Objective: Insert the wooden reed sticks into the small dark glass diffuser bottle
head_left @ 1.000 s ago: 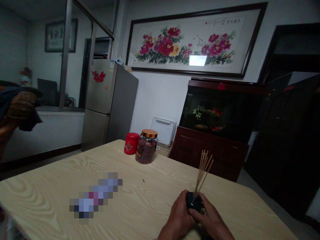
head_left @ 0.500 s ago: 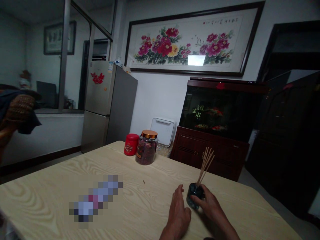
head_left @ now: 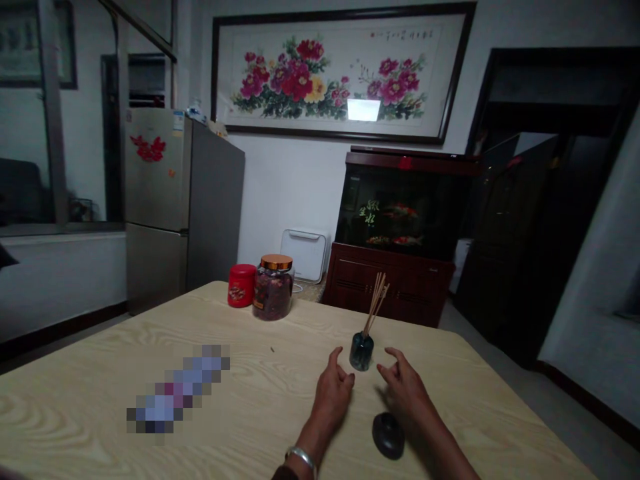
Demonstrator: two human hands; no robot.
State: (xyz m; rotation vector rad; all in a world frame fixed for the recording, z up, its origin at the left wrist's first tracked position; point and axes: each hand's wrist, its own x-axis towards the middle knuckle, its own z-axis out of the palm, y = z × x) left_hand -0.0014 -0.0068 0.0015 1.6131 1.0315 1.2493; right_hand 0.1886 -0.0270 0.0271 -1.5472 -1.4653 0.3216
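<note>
Both hands have come off the diffuser bottle (head_left: 361,351)! Lower centre, a dark oval lump (head_left: 389,435) lies on the table (head_left: 100,373) beside the right forearm. Left hand (head_left: 334,393) and right hand (head_left: 403,387) hover open, fingers spread, empty. Just beyond, between them, the bottle stands upright, reeds (head_left: 376,303) fanned. Farther back left, glass jar (head_left: 273,295) touching red tin (head_left: 241,285); fish tank (head_left: 400,207) behind.

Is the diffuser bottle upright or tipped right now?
Upright: the bottle stands on its base on the table, reeds rising from its neck, left hand and right hand open beside it, not touching.
</note>
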